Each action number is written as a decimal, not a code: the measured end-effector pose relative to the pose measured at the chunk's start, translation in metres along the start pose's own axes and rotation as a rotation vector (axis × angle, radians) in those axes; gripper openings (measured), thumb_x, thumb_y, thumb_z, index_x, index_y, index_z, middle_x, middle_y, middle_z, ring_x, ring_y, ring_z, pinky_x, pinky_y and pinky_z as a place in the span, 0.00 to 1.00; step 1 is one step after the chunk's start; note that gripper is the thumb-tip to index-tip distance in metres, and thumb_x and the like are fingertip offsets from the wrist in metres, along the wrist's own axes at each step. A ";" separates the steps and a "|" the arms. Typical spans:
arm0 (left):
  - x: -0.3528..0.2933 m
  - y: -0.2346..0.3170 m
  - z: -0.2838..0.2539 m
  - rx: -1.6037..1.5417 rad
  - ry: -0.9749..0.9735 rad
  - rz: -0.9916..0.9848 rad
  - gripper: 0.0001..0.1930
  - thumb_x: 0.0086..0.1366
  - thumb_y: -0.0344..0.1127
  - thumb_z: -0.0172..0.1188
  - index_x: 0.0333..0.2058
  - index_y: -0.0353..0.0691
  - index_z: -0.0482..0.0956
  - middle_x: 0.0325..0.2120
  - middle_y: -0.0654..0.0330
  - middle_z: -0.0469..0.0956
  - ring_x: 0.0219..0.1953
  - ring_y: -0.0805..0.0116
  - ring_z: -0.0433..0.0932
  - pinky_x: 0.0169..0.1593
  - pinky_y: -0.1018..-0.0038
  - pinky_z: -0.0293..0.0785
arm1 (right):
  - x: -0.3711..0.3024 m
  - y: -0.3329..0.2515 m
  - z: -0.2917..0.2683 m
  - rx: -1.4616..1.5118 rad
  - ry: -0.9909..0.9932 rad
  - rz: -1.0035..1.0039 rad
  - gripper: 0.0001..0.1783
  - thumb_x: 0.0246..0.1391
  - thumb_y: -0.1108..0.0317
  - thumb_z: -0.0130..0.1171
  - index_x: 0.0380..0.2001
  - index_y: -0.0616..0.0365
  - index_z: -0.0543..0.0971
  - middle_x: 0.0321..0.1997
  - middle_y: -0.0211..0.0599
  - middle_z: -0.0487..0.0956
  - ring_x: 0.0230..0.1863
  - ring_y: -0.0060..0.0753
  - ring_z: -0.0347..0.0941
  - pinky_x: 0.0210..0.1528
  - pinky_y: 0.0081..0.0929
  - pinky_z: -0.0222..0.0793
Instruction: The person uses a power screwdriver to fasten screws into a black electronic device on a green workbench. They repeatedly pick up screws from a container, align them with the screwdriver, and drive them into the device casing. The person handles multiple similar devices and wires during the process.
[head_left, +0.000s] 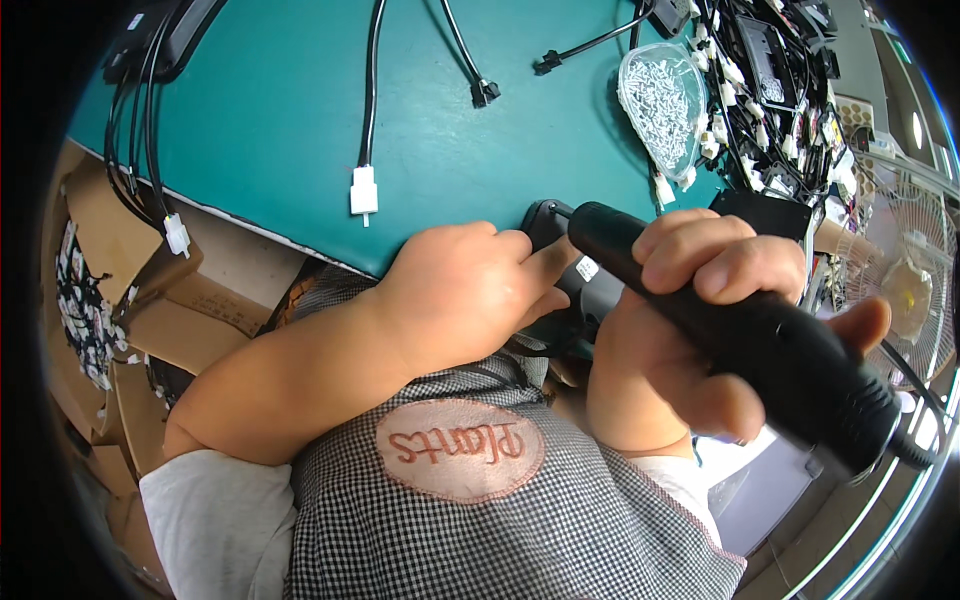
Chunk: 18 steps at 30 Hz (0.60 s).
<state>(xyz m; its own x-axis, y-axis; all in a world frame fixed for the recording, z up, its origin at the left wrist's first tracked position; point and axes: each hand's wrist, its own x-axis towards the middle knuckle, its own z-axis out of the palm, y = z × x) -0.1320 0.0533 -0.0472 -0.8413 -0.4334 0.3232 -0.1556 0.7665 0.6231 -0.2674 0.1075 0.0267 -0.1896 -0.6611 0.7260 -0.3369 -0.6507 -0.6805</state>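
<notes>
My left hand (465,285) is closed on a black plastic casing (603,295) at the near edge of the green table, its fingers at the casing's left side. A small white label shows on the casing, and its lower part is hidden behind my hands. My right hand (645,365) wraps round a black electric screwdriver (790,365), held slanted with its cord end to the lower right. The thin bit reaches down-left to the casing's far corner, where it appears to touch a screw spot.
A clear plastic tray (624,88) full of small silver screws (660,110) stands at the right. Beyond it lies a heap of black cables with white connectors (765,90). Loose cables (372,100) cross the green table (260,130). Cardboard boxes (185,330) stand at left, a fan (905,270) at right.
</notes>
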 end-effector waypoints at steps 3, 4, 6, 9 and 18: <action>0.000 0.001 0.001 0.001 0.016 -0.002 0.21 0.49 0.46 0.64 0.43 0.51 0.77 0.16 0.66 0.67 0.18 0.67 0.69 0.20 0.72 0.67 | 0.002 0.004 -0.005 0.021 0.011 -0.016 0.42 0.53 0.39 0.50 0.65 0.36 0.45 0.35 0.45 0.69 0.23 0.37 0.70 0.20 0.33 0.67; 0.000 0.000 0.001 0.008 0.007 -0.003 0.22 0.49 0.46 0.64 0.44 0.52 0.76 0.16 0.66 0.67 0.18 0.67 0.69 0.20 0.72 0.67 | 0.003 0.005 -0.009 0.014 0.005 -0.020 0.42 0.53 0.39 0.49 0.65 0.37 0.45 0.35 0.45 0.69 0.23 0.37 0.70 0.20 0.33 0.66; 0.000 0.001 -0.001 0.022 -0.011 -0.005 0.23 0.50 0.46 0.63 0.46 0.52 0.76 0.16 0.66 0.67 0.18 0.67 0.69 0.20 0.72 0.67 | 0.004 0.005 -0.012 0.014 0.001 -0.037 0.42 0.54 0.37 0.47 0.65 0.39 0.45 0.37 0.45 0.70 0.24 0.36 0.71 0.21 0.33 0.67; 0.000 0.001 -0.002 -0.010 -0.020 -0.001 0.25 0.49 0.46 0.63 0.49 0.53 0.75 0.16 0.66 0.67 0.19 0.67 0.69 0.21 0.72 0.67 | 0.004 0.003 -0.017 0.039 0.005 -0.051 0.42 0.54 0.35 0.45 0.65 0.40 0.47 0.38 0.45 0.70 0.26 0.35 0.71 0.23 0.33 0.67; 0.010 -0.001 -0.021 -0.020 -0.178 -0.110 0.46 0.36 0.52 0.71 0.56 0.41 0.64 0.18 0.61 0.71 0.20 0.62 0.72 0.26 0.70 0.70 | 0.014 -0.017 -0.047 0.097 0.008 -0.026 0.40 0.52 0.33 0.46 0.61 0.43 0.57 0.41 0.41 0.70 0.28 0.35 0.69 0.29 0.32 0.64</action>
<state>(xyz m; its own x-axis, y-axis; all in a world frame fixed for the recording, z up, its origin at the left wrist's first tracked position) -0.1293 0.0380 -0.0294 -0.8983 -0.4219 0.1227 -0.2424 0.7088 0.6624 -0.3074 0.1268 0.0526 -0.1890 -0.6407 0.7442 -0.2512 -0.7011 -0.6673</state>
